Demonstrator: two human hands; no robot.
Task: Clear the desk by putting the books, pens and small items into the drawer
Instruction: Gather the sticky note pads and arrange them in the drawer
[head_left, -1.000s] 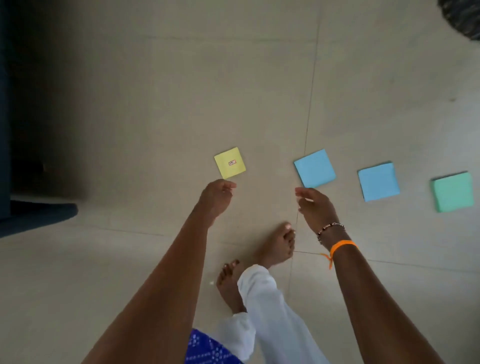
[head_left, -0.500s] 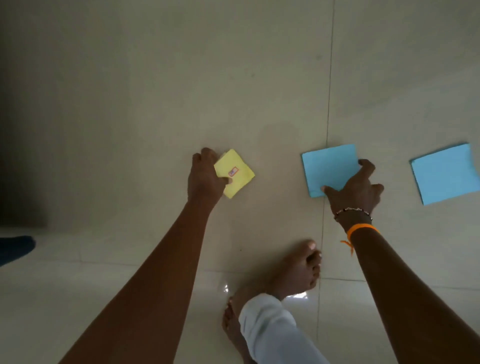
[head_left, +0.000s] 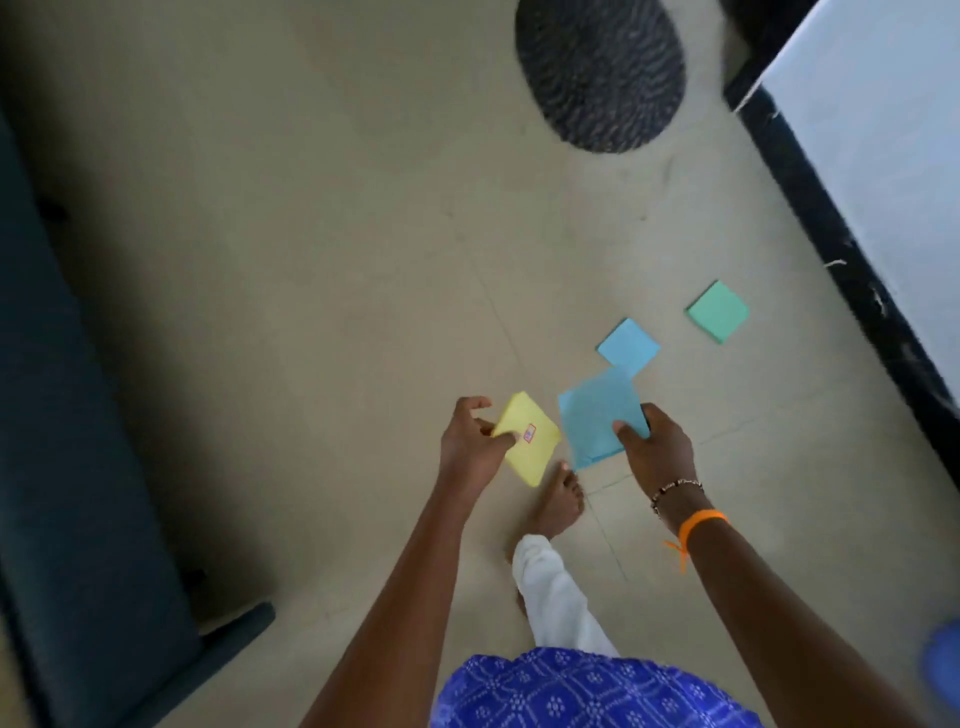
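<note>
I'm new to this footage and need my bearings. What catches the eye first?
Two hands at centre, each holding a coloured pad: the left hand grips a yellow pad, the right hand a blue pad. Beyond them a second blue pad and a green pad lie on the floor.

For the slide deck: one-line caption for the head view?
Left hand holds yellow pad, right hand blue pad; two pads remain on floor.
</note>
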